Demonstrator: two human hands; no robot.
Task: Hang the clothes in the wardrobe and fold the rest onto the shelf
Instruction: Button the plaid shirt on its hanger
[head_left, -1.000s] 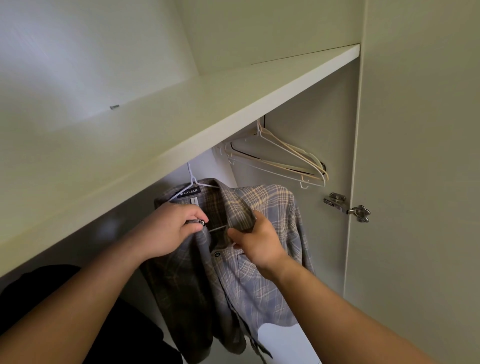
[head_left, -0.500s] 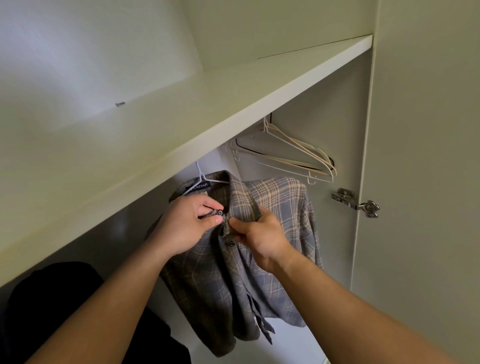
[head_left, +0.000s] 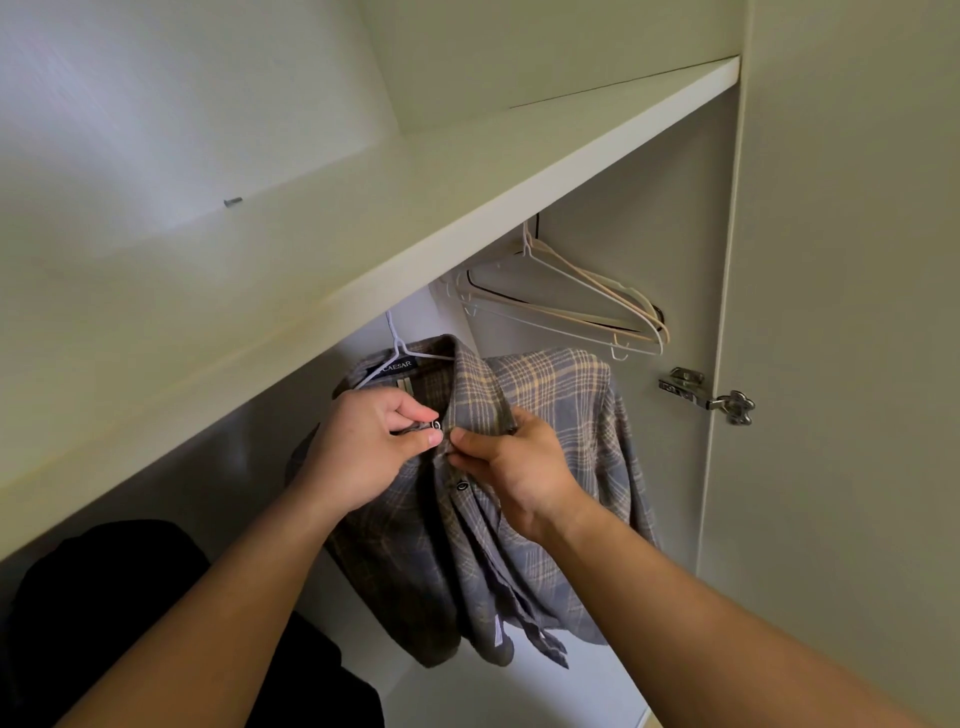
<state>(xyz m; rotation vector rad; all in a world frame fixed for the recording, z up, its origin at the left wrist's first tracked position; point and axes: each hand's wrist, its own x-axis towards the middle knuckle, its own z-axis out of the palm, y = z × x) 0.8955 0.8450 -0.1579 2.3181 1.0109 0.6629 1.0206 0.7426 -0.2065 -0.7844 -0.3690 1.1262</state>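
A grey and tan plaid shirt (head_left: 561, 447) hangs on a white wire hanger (head_left: 397, 353) under the wardrobe shelf (head_left: 363, 218). My left hand (head_left: 363, 447) pinches the left collar edge with the top button between thumb and forefinger. My right hand (head_left: 514, 467) pinches the facing right edge of the placket just beside it. The two edges meet at the neck. The rail that carries the hanger is hidden behind the shelf.
Several empty hangers (head_left: 571, 312) hang to the right near the side wall. A dark garment (head_left: 130, 613) hangs at the lower left. A metal door hinge (head_left: 706, 397) sits on the open wardrobe door (head_left: 841, 364) at right.
My hands have brought the two collar edges together at the top button. The view shifted slightly, the shirt now sitting a bit higher and closer.
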